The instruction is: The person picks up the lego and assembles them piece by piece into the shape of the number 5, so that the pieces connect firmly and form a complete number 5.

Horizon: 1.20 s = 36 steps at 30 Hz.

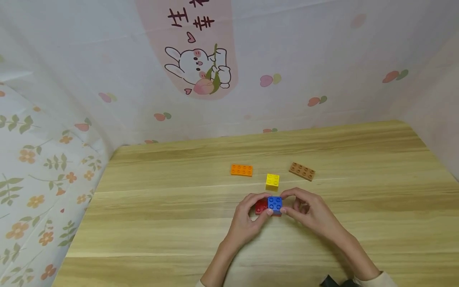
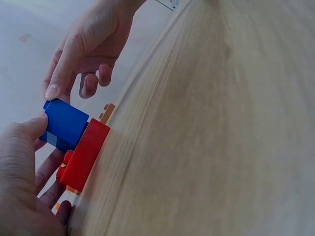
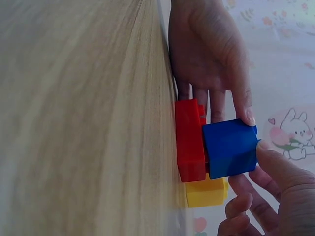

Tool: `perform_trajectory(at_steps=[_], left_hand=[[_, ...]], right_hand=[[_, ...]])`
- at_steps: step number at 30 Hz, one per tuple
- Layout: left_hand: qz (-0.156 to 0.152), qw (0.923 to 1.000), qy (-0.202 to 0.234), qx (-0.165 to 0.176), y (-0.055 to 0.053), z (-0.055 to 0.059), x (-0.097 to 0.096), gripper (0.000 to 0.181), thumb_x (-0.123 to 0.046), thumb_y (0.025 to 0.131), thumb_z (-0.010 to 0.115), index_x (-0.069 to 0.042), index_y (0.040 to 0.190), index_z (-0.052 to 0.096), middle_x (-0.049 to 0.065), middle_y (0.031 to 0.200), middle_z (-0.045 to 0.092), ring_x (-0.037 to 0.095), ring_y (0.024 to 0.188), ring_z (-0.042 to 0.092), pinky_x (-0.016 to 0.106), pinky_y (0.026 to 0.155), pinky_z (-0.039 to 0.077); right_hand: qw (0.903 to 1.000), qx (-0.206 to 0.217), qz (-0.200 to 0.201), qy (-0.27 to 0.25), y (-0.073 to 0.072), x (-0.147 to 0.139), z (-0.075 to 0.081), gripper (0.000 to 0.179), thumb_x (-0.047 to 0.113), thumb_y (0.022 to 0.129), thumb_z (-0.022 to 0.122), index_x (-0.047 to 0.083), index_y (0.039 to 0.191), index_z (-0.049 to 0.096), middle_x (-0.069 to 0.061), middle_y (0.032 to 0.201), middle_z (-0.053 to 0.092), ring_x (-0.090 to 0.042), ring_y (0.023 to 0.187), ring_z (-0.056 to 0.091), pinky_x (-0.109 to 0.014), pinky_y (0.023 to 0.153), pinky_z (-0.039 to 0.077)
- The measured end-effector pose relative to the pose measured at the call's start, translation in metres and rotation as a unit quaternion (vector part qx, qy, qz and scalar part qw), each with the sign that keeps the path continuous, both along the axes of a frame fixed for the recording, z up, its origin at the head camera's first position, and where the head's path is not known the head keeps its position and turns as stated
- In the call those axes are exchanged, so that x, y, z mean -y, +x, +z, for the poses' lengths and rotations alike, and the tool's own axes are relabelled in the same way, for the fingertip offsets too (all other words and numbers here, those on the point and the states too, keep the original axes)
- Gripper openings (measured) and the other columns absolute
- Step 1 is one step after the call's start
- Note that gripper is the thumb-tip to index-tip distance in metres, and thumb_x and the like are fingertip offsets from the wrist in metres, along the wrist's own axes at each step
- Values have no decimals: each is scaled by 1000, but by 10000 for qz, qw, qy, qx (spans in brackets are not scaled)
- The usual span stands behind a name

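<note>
A blue building brick with a square top is over the right-hand part of a longer red building brick on the table. In the right wrist view the blue brick leans slightly against the red brick's studs, a narrow gap showing between them. My left hand pinches the blue brick at its left side, thumb in front, index finger behind. From the other side my right hand pinches its right edge between thumb and index finger; the other fingers are curled beneath.
Just behind the hands stands a yellow brick. A flat orange brick lies to its left and a flat brown brick to its right. Patterned cloth hangs beyond the wooden table. A dark object shows by the right forearm.
</note>
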<state>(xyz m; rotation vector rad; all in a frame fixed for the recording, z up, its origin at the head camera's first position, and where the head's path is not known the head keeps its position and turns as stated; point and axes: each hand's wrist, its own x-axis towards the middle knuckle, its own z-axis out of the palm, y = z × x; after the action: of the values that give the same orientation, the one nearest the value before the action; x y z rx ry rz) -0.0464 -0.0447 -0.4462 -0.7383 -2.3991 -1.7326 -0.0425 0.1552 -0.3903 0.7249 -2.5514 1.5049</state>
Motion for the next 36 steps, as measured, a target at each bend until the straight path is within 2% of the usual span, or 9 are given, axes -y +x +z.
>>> perform_trajectory(at_steps=[5, 10, 13, 27, 36], left_hand=[[61, 10000, -31, -48, 1, -1, -1, 33, -22, 89, 64, -14, 120, 59, 0, 111, 60, 15, 101, 55, 32, 87, 44], [147, 9999, -53, 70, 1, -2, -2, 32, -25, 89, 63, -16, 120, 60, -2, 110, 60, 15, 101, 54, 33, 87, 44], [181, 9997, -89, 133, 1, -1, -4, 32, -26, 89, 63, -16, 120, 60, -3, 110, 60, 14, 101, 53, 33, 87, 44], [253, 9991, -194, 280, 5, 1, -4, 34, -28, 89, 63, -16, 120, 61, -4, 110, 59, 13, 101, 52, 33, 87, 43], [228, 9985, -257, 427, 3, 4, -4, 33, -29, 89, 62, -18, 121, 60, -5, 112, 58, 14, 103, 51, 33, 89, 43]], right_hand=[[10000, 61, 12, 44, -4, -5, -16, 33, -5, 74, 73, 8, 102, 63, 5, 71, 54, -8, 55, 46, -22, 46, 43], [9999, 73, 98, -59, 1, 0, 4, 29, -7, 75, 72, 4, 100, 63, 4, 69, 54, -8, 54, 47, -23, 45, 44], [9998, 144, 104, -95, 1, -1, 8, 28, -7, 75, 72, 4, 99, 63, 3, 67, 53, -8, 54, 46, -23, 45, 44], [9992, 321, 174, -178, 1, -2, 2, 26, -4, 78, 71, 4, 101, 62, 2, 68, 54, -9, 51, 46, -23, 44, 42], [9988, 442, 48, -209, 1, -1, 0, 27, -3, 78, 71, 7, 102, 61, 3, 63, 51, -8, 49, 45, -23, 43, 40]])
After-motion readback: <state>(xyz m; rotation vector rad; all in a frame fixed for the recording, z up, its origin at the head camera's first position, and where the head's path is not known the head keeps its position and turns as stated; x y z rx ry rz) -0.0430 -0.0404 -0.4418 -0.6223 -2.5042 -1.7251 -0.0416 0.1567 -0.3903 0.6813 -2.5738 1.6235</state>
